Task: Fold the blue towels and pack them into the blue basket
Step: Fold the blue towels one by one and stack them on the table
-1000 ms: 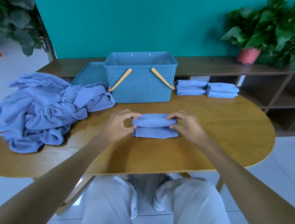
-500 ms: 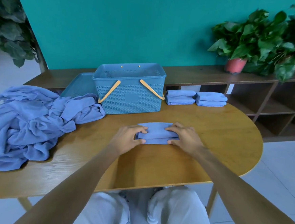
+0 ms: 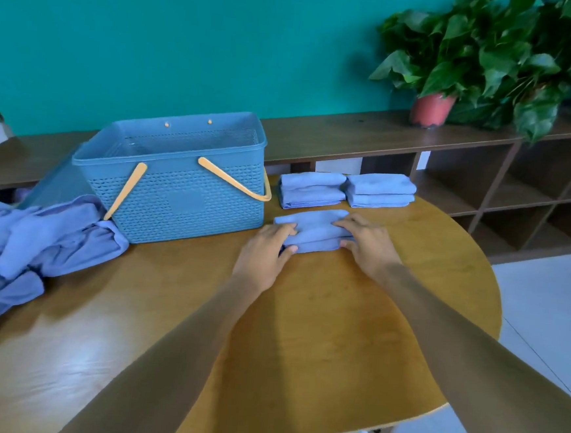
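Folded towel (image 3: 312, 230) now beside basket (image 3: 190, 188), left hand (image 3: 267, 252) and right hand (image 3: 367, 245) gripping its ends

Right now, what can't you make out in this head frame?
- Blue basket: floor hidden by its near wall, so whether any towel is inside is unknown.
- Unfolded towel pile: cut off by the left edge; count unclear.
- Folded towel: both ends covered by the left hand and right hand.
- Flat blue piece behind the basket: mostly hidden, could be a lid.
- Folded stacks: layer count too small to tell.
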